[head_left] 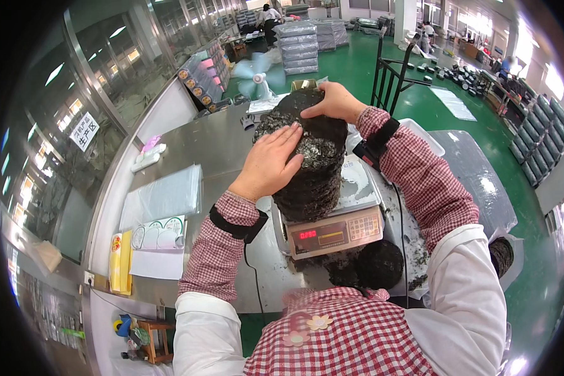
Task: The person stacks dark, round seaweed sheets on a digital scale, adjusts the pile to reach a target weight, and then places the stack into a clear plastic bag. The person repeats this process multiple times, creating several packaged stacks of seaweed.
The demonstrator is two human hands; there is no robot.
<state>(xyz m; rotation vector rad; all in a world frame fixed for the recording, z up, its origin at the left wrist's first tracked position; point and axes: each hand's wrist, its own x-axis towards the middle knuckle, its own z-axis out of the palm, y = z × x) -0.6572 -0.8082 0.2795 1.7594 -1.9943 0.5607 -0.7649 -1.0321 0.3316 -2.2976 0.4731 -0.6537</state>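
A tall stack of dark, round dried seaweed sheets point(307, 182) stands on a digital scale point(337, 233) with a lit red display. My left hand point(271, 158) lies on the stack's near left top, fingers stretched out together over the seaweed. At the far right of the top, my right hand point(337, 103) grips the rim, its thumb on the upper face; its other fingers are partly hidden. On the steel table point(222, 156), just nearer me than the scale, rests a small round of seaweed point(380, 264) with loose dark crumbs around it.
Clear plastic bags point(163, 195), white labels point(160, 235) and a yellow packet point(123, 263) lie to the left. A blue fan point(259, 78) is beyond the stack. Black cart rails point(391, 78) stand at the far right, near a white tray point(423, 136) and a plastic-covered bundle point(473, 178).
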